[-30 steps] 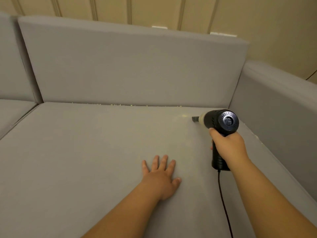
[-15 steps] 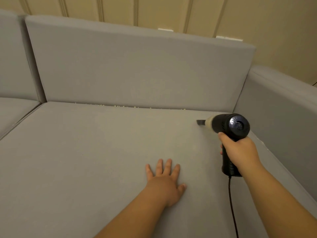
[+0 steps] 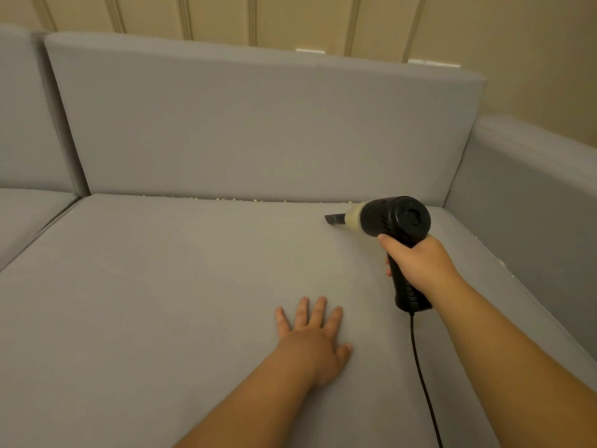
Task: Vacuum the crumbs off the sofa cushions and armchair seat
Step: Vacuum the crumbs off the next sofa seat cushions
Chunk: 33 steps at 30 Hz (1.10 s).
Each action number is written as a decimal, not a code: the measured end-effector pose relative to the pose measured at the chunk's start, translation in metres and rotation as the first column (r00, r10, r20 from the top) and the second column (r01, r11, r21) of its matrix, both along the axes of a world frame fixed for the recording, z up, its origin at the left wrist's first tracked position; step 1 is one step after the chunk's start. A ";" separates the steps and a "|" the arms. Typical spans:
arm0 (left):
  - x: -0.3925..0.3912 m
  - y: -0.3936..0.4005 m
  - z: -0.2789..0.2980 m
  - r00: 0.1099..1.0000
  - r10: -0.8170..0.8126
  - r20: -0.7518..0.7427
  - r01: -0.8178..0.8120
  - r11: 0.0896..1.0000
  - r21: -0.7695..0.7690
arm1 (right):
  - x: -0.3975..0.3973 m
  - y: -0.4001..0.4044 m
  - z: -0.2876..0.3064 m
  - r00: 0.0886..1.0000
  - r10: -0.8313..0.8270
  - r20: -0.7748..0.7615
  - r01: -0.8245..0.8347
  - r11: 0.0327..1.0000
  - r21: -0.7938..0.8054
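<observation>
My right hand [image 3: 420, 263] grips the handle of a black hand-held vacuum [image 3: 395, 219] with a cream collar. Its dark nozzle [image 3: 334, 218] points left, low over the grey seat cushion [image 3: 161, 286] near the back crease. A thin line of pale crumbs [image 3: 245, 200] lies along that crease, below the back cushion [image 3: 258, 124]. My left hand [image 3: 311, 334] rests flat on the seat, fingers spread, well in front of the nozzle. The vacuum's black cord [image 3: 420, 376] hangs down from the handle across the cushion.
The sofa's grey armrest [image 3: 533, 195] rises on the right, with a few pale specks [image 3: 502, 263] along its foot. Another seat cushion [image 3: 29, 215] and back cushion adjoin on the left. A beige panelled wall [image 3: 323, 21] stands behind the sofa.
The vacuum has moved back towards the crease and its nozzle now reaches further left. My left hand stays flat on the cushion.
</observation>
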<state>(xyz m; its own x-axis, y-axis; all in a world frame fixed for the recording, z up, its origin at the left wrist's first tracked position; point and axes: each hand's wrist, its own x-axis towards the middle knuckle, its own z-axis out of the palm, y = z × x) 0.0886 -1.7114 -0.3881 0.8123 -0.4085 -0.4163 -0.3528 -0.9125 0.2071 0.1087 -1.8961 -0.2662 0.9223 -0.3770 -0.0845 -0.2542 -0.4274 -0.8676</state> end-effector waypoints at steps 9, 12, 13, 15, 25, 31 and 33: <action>-0.003 0.004 0.001 1.000 -0.012 0.020 0.012 1.000 -0.012 | -0.043 -0.037 -0.001 0.969 -0.244 0.044 0.244 0.970 0.007; -0.008 0.016 0.011 1.000 -0.019 -0.002 0.019 1.000 -0.008 | -0.040 -0.025 -0.008 0.969 -0.242 0.044 0.239 0.969 0.057; -0.009 0.021 0.015 1.000 -0.018 -0.012 0.018 1.000 0.000 | -0.041 -0.019 -0.010 0.973 -0.225 0.045 0.222 0.973 0.059; -0.012 0.044 0.021 0.999 0.027 -0.038 -0.025 0.999 0.037 | -0.047 0.004 -0.014 0.991 -0.129 0.026 0.128 0.991 0.028; -0.043 0.217 0.047 0.951 0.308 0.010 -0.305 0.937 0.172 | -0.117 0.112 -0.011 0.970 0.241 -0.021 -0.241 0.965 -0.098; -0.076 0.293 0.048 0.887 0.456 -0.075 -0.437 0.881 0.182 | -0.149 0.163 0.039 0.928 0.365 -0.076 -0.365 0.931 0.013; -0.085 0.297 0.050 0.882 0.461 -0.099 -0.440 0.879 0.183 | -0.160 0.175 0.058 0.906 0.408 -0.114 -0.410 0.912 0.000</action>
